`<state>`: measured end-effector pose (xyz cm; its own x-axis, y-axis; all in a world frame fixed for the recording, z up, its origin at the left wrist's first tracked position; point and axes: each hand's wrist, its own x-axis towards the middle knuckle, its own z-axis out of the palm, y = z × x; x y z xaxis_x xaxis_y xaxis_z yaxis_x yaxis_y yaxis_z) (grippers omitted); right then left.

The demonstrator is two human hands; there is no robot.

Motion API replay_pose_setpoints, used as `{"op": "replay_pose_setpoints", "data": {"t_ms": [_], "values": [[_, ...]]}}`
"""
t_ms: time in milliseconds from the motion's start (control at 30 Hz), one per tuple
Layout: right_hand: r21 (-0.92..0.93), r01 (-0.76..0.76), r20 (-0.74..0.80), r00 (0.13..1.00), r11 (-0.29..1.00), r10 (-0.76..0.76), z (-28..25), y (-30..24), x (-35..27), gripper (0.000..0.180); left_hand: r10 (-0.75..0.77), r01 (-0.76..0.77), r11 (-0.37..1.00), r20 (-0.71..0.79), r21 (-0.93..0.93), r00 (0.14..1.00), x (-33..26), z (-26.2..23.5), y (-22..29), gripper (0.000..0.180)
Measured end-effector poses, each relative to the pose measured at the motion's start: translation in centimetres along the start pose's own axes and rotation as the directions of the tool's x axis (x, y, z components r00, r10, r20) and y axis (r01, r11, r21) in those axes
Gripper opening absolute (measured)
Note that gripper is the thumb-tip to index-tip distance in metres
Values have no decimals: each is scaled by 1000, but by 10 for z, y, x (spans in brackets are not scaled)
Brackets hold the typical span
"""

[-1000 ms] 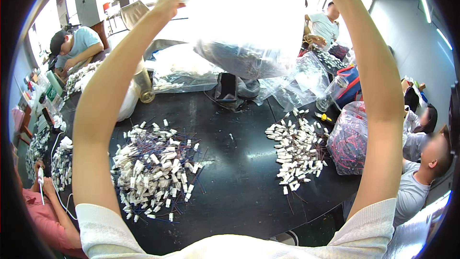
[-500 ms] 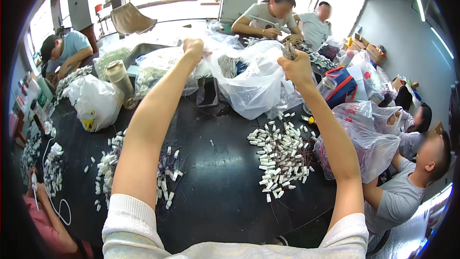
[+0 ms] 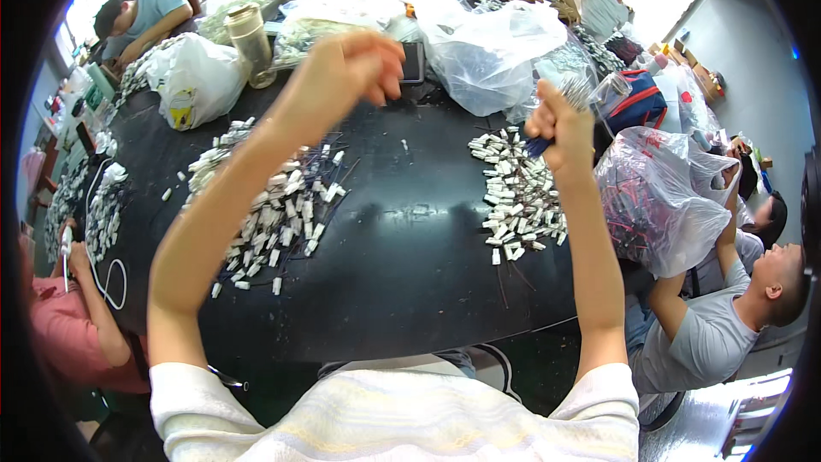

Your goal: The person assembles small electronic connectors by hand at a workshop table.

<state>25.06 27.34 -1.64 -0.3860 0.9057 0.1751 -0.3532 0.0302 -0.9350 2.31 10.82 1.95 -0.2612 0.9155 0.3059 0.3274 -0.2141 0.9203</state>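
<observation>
Black table (image 3: 402,299) takes up most of the view. Clear bag (image 3: 637,197) w/ pinkish wires inside sits at its right edge, a co-worker's hand on it; another see-thru bag (image 3: 487,47) lies twd the far edge. Bigger pile of white connectors w/ dark wires (image 3: 295,205) is on the table's left half, partly behind the left forearm; smaller connector pile (image 3: 513,197) is nr the right edge. L hand (image 3: 355,73) is up over the far-left part, blurry, fingers half curled, can't tell if it's got anything tbh. R hand (image 3: 566,133) is closed round a wire bundle (image 3: 576,92), above the smaller pile's far end.
</observation>
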Motion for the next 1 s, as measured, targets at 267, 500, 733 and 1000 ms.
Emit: {"op": "replay_pose_setpoints", "data": {"t_ms": [267,500,733,1000], "values": [[-142,5,71,997,990,5,37,111,-117,23,255,-335,888,270,314,929,-198,99,-60,22],[-141,5,140,990,990,15,32,130,-116,30,310,-178,723,-83,667,947,-189,43,-87,20],[-80,-74,114,990,994,83,30,132,-117,29,380,-179,586,-73,790,922,-147,36,-88,19],[43,-327,126,939,944,319,28,100,-110,30,348,-275,719,12,639,937,-105,78,-108,17]]}}
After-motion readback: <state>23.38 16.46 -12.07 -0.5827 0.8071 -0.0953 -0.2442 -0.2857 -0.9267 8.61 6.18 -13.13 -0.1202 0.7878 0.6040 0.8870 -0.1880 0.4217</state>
